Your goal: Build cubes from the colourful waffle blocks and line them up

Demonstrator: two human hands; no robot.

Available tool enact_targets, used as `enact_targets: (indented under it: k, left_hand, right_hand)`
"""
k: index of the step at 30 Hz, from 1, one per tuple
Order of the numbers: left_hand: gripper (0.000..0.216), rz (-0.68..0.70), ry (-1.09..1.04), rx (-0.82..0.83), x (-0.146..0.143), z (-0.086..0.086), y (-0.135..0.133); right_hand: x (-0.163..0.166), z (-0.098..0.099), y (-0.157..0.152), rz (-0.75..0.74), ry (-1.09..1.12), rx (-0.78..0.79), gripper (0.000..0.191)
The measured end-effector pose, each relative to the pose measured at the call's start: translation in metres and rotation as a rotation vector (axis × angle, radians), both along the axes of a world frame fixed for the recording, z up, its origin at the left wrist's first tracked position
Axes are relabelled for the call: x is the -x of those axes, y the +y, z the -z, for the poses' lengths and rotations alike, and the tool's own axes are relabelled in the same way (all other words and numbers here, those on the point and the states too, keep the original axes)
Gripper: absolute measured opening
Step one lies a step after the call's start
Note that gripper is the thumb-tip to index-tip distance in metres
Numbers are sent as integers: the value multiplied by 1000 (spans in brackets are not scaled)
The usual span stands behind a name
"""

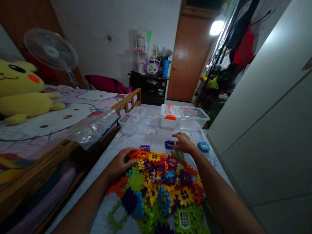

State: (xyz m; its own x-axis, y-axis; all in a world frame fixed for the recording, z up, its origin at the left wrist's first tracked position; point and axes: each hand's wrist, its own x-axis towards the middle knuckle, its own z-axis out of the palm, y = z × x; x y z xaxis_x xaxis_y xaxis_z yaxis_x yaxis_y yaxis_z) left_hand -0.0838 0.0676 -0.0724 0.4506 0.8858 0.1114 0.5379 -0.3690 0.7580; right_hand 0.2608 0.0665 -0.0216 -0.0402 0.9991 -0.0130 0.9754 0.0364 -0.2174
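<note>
A heap of colourful interlocking plastic tiles (158, 185) lies on the table in front of me. My left hand (120, 164) rests on the left edge of the heap, fingers curled over an orange tile (137, 152). My right hand (183, 143) reaches to the far side of the heap, fingers bent down next to a purple tile (169, 144) lying apart. A blue tile (203, 147) sits just right of that hand. Whether the right hand grips anything is hidden.
Clear plastic boxes (130, 123) and a white box with an orange latch (168, 116) stand at the table's far end. A bed with a yellow plush toy (21, 92) and a clear plastic bag (94, 128) is at the left. A white cabinet wall (268, 123) runs along the right.
</note>
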Motion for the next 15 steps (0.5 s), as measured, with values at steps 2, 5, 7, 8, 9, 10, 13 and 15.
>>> enact_targets:
  k: [2, 5, 7, 8, 9, 10, 13, 15]
  left_hand:
    - [52, 8, 0, -15, 0, 0, 0]
    - [51, 20, 7, -35, 0, -1, 0]
    - [50, 24, 19, -42, 0, -2, -1]
    - [50, 22, 25, -44, 0, -3, -1]
    - [51, 20, 30, -44, 0, -3, -1]
    - [51, 18, 32, -44, 0, -4, -1]
    - [51, 2, 16, -42, 0, -6, -2]
    - [50, -2, -1, -38, 0, -8, -3]
  right_hand:
    - [-17, -7, -14, 36, 32, -53, 55]
    - [-43, -14, -45, 57, 159, -180, 43]
    - [-55, -14, -70, 60, 237, -216, 38]
    - [-58, -13, -82, 58, 265, -224, 35]
    - [-60, -11, -94, 58, 288, -227, 34]
    - [-59, -8, -103, 58, 306, -231, 33]
    - [-48, 1, -122, 58, 354, -235, 33]
    - [-36, 7, -126, 36, 387, -229, 32]
